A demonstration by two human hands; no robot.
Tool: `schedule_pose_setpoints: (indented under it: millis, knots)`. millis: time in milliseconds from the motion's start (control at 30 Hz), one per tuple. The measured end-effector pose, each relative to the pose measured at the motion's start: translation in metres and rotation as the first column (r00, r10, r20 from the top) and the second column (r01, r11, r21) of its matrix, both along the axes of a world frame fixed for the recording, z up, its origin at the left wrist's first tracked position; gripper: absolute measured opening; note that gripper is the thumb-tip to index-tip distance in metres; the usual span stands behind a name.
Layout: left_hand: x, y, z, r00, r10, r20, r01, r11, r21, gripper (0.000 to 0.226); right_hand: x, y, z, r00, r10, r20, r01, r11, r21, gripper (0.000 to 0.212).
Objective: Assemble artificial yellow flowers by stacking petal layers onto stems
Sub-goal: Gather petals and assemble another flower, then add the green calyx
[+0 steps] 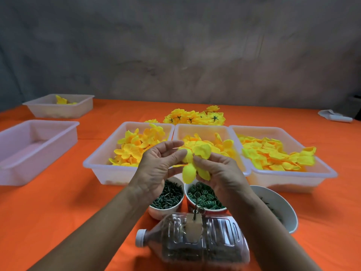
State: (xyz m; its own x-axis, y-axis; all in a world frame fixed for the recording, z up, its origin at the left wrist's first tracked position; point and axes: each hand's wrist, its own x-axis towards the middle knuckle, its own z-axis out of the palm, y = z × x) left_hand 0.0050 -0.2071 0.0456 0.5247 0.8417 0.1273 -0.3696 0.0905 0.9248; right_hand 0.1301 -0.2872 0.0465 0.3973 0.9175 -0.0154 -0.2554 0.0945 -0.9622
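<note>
The flower (196,165), a soft cluster of thin, rounded yellow fabric petals, sat between both hands above the cups. The left hand (158,167) cradled it, fingers (172,145) loosely curled round its side, seemingly to steady it. The right hand (218,173) pinched the petals from the other side, probably seating a layer. Just below the fingers stood a cup (166,207) of small green pegs and another (205,200) of green rings. Beyond the fingers, three translucent plastic trays (93,163) held loose petals on the orange table (58,212).
</note>
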Motion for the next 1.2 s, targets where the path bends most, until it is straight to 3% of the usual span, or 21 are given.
schedule_pose_setpoints:
  millis: [233,367,500,867,1067,1200]
  knots:
    - [-0.002,-0.020,0.003,0.971,-0.103,-0.217,0.099,0.995,-0.031,0.055,0.005,-0.014,0.004,0.997,0.023,-0.068,-0.024,1.000,-0.008,0.020]
    - [-0.003,-0.021,0.006,0.976,-0.097,-0.197,0.090,0.995,-0.046,0.046,0.008,-0.021,0.010,0.987,0.053,-0.153,-0.060,0.997,-0.038,0.025]
    - [-0.004,-0.022,0.011,0.973,-0.119,-0.196,0.117,0.993,-0.023,0.047,0.010,-0.027,0.017,0.982,0.083,-0.167,-0.091,0.995,-0.038,0.015]
    - [-0.018,-0.043,0.043,0.984,-0.109,-0.138,0.122,0.988,0.091,0.044,-0.002,-0.043,0.040,0.991,0.110,0.082,-0.108,0.994,-0.025,0.022]
    - [-0.025,-0.049,0.051,0.980,-0.112,-0.163,0.132,0.985,0.115,0.042,-0.005,-0.055,0.046,0.982,0.165,0.093,-0.164,0.986,-0.020,0.018]
    - [-0.028,-0.053,0.048,0.971,-0.175,-0.166,0.185,0.981,0.050,0.043,-0.007,-0.064,0.046,0.974,0.226,0.027,-0.224,0.973,-0.058,0.020]
